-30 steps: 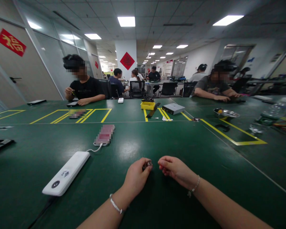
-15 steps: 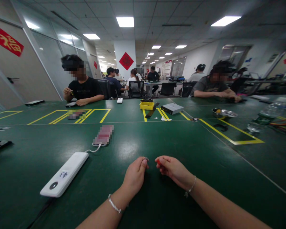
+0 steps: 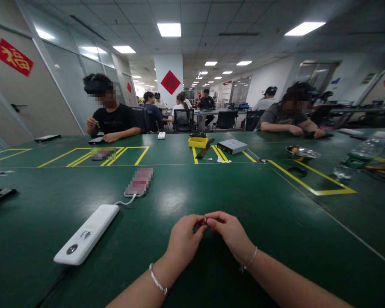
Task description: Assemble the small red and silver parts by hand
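My left hand (image 3: 183,238) and my right hand (image 3: 232,235) meet above the green table (image 3: 141,265), their fingertips touching or nearly so. Both are closed in a pinch around a small red and silvery piece (image 3: 205,220), too small to name. Red shows by the left fingertips, and a silvery bit sits between the two hands. Fingers cover the rest, so I cannot tell whether it is one part or two.
A white power bank (image 3: 88,235) lies to the left, cabled to a phone (image 3: 139,182). Farther back are a yellow tray (image 3: 198,142), a grey box (image 3: 232,146), a metal dish (image 3: 303,152) and a plastic bottle (image 3: 361,156). Two people sit across the table.
My hands were apart, a small greyish piece in the left and something red in the right. Now they have come together at the fingertips, the right hand having moved left.
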`<state>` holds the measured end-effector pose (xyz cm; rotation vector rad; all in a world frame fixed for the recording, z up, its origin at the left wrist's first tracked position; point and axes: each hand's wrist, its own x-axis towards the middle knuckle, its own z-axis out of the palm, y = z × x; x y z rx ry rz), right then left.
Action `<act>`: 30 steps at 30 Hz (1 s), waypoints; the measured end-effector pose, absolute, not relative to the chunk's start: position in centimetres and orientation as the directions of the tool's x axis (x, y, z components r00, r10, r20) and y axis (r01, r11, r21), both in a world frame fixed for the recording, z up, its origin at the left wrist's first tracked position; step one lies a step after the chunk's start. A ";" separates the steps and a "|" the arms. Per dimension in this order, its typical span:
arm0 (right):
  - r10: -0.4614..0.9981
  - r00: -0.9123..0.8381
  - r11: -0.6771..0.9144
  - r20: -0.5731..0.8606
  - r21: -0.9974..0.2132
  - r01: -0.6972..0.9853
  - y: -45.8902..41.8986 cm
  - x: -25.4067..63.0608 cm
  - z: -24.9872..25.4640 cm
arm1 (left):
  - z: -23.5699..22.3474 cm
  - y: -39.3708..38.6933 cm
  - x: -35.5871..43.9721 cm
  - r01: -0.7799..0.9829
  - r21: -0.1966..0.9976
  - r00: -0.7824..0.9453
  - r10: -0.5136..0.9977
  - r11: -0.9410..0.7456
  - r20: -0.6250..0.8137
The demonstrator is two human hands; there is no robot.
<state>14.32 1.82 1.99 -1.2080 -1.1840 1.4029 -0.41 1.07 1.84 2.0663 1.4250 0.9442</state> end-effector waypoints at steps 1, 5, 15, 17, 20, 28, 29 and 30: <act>0.989 -0.094 -0.116 -0.112 -0.992 -0.048 1.7 14.2 1.9 | 1.8 1.0 -0.4 0.629 0.685 0.229 0.930 -0.367 0.287; 0.994 -0.031 -0.106 -0.104 -0.991 -0.086 1.3 13.5 1.7 | 1.8 0.9 -0.2 0.672 0.622 0.241 0.913 -0.402 0.330; 0.987 0.014 -0.160 -0.162 -0.981 -0.111 -0.5 12.4 1.5 | 1.7 0.7 -0.5 0.731 0.497 0.266 0.866 -0.468 0.423; 0.990 0.003 -0.142 -0.144 -0.985 -0.102 -0.7 12.4 1.6 | 1.7 0.7 -0.5 0.739 0.481 0.274 0.863 -0.471 0.425; 0.995 0.006 -0.103 -0.104 -0.993 -0.063 -0.8 12.4 1.8 | 1.6 0.7 -0.6 0.748 0.463 0.280 0.858 -0.476 0.431; 0.993 0.041 -0.107 -0.112 -0.989 -0.099 0.0 12.3 2.1 | 1.6 0.7 -0.3 0.800 0.403 0.262 0.863 -0.444 0.432; 0.995 0.044 -0.090 -0.093 -0.993 -0.077 0.1 12.3 2.2 | 1.6 0.7 -0.2 0.795 0.413 0.265 0.867 -0.444 0.421; 0.996 0.049 -0.068 -0.070 -0.997 -0.045 0.3 12.4 2.3 | 1.7 0.7 -0.1 0.787 0.428 0.271 0.871 -0.446 0.409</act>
